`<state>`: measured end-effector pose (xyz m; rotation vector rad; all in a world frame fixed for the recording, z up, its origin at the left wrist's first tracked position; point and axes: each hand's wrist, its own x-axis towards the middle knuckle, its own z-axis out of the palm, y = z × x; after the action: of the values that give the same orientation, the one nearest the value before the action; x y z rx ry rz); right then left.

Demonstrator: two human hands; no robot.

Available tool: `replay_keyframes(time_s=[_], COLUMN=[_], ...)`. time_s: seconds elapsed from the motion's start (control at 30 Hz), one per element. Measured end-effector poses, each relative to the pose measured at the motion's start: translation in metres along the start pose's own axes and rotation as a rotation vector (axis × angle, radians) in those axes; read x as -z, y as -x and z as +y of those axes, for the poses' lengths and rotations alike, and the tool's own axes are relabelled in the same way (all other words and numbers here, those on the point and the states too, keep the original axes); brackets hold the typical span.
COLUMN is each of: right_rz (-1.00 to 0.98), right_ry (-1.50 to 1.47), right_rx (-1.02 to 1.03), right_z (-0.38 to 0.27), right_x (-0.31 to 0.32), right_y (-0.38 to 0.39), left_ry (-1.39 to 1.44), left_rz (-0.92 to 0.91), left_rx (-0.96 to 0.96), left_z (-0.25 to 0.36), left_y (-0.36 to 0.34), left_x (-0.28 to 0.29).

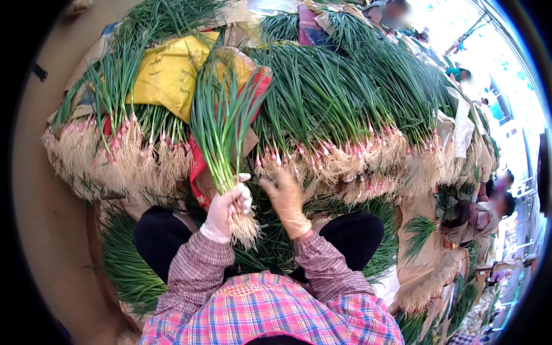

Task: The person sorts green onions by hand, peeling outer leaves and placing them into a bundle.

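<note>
My left hand (227, 206), in a white glove, is closed around a bunch of green onions (220, 135) just above the roots. The long green leaves point away from me, and a tuft of pale roots (245, 227) hangs below the fist. Close by on the right, my right hand (286, 198), in a yellowish glove, is raised with its fingers bent and apart, nothing visible in them. It stands clear of the bunch. Beyond both hands lies a long pile of similar onions (339, 103) with pink bulbs and pale roots facing me.
More onions (129, 256) lie low on the left and between my knees. A yellow printed sack (172, 72) covers part of the pile, with a red-edged sack (202, 167) beside it. Several people sit at the right, one person (480, 215) near more onions. Bare floor (54, 241) runs along the left.
</note>
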<state>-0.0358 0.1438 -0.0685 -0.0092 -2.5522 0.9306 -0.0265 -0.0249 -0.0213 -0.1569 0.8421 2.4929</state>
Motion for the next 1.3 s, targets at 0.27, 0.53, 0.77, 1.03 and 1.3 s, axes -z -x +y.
replay_keyframes(time_s=[0.27, 0.53, 0.77, 1.03, 1.3], right_rz=[-0.255, -0.362, 0.198, 0.064, 0.099], right_ry=[-0.25, -0.878, -0.258, 0.354, -0.647], right_rx=[-0.181, -0.649, -0.163, 0.041, -0.358], right_z=[-0.006, -0.018, 0.005, 0.038, 0.022], right_x=[0.038, 0.017, 0.018, 0.066, 0.179], right_y=[0.022, -0.031, -0.022, -0.084, -0.07], left_ry=[-0.162, -0.13, -0.116, -0.049, -0.23], left_rz=[0.045, 0.079, 0.096, 0.089, 0.048], left_rx=[0.012, 0.078, 0.018, -0.032, -0.116], left_z=[-0.043, -0.038, -0.032, -0.014, 0.003], left_y=[-0.025, -0.02, -0.011, -0.002, -0.002], left_x=[0.031, 0.016, 0.011, 0.01, -0.016])
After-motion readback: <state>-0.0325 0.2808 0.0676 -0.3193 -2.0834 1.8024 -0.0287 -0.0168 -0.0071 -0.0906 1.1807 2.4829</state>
